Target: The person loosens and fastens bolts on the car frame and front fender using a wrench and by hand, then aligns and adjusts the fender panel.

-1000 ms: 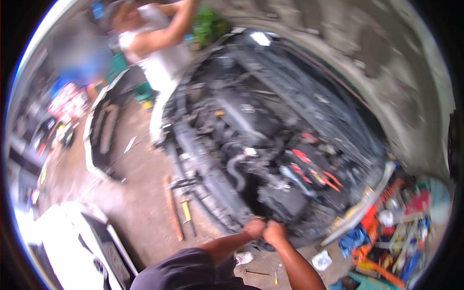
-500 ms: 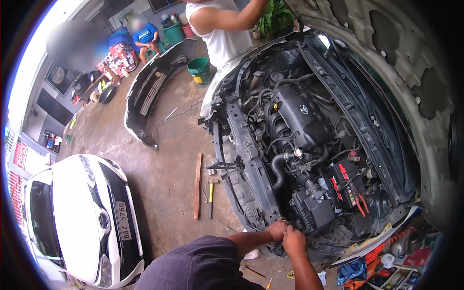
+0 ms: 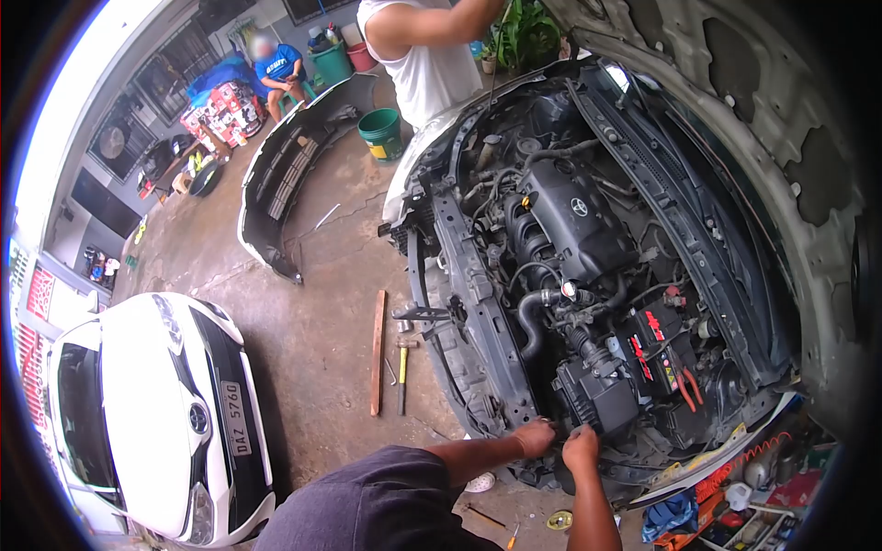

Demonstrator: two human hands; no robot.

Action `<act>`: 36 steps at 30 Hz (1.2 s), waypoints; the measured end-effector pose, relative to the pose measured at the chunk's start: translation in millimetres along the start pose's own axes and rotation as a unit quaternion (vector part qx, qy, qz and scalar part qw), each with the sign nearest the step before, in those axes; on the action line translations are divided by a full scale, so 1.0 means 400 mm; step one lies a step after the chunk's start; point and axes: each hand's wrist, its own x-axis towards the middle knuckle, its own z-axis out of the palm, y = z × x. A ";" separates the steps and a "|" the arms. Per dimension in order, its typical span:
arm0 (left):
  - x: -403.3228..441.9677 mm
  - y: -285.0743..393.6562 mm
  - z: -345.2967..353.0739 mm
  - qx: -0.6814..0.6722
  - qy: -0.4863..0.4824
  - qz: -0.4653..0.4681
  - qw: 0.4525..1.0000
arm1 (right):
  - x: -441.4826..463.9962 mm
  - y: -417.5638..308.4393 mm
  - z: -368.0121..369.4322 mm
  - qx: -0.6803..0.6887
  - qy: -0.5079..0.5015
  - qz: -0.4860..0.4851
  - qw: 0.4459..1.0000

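Both of my hands are at the front corner of a car's open engine bay. My left hand [image 3: 534,439] is closed at the end of the radiator support [image 3: 496,354], its fingertips curled around something too small to make out. Just to its right, a small gap apart, my right hand [image 3: 581,450] is also closed, near the lower edge of the black air filter box [image 3: 597,399]. What its fingers hold, if anything, is hidden. Beyond are the battery [image 3: 663,354], with red-handled pliers [image 3: 687,389] lying by it, and the engine cover [image 3: 579,220].
A hammer [image 3: 401,376] and a wooden stick [image 3: 378,354] lie on the concrete. A removed bumper [image 3: 262,188] and green bucket [image 3: 380,136] stand farther off. A white car [image 3: 138,413] is at left. A person in a white sleeveless top [image 3: 427,64] stands across the bay; another person sits behind.
My hands were together and have now moved apart, the right one shifting to the right. The left hand has barely moved.
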 end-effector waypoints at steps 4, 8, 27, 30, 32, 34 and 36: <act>0.003 -0.005 0.021 0.055 -0.004 0.023 0.998 | -0.102 -0.094 -0.107 -0.107 -0.076 -0.070 0.989; 0.006 -0.011 -0.006 0.035 -0.033 0.071 0.996 | -0.129 -0.092 -0.058 -0.156 -0.132 -0.101 0.974; 0.010 -0.026 -0.074 -0.007 -0.020 -0.002 1.000 | -0.047 -0.130 -0.012 -0.032 0.017 -0.089 0.995; 0.003 -0.006 -0.081 0.017 -0.043 0.009 0.999 | -0.017 -0.119 -0.037 -0.011 -0.033 -0.050 0.998; 0.014 -0.032 -0.036 0.003 0.007 0.003 1.000 | 0.003 -0.106 -0.035 -0.012 -0.041 -0.068 0.997; 0.033 -0.040 -0.027 -0.003 -0.013 -0.019 1.000 | 0.005 -0.124 -0.050 -0.015 -0.049 -0.085 0.995; 0.033 -0.038 -0.022 -0.010 -0.032 -0.044 0.998 | 0.007 -0.145 -0.062 -0.022 -0.054 -0.089 0.994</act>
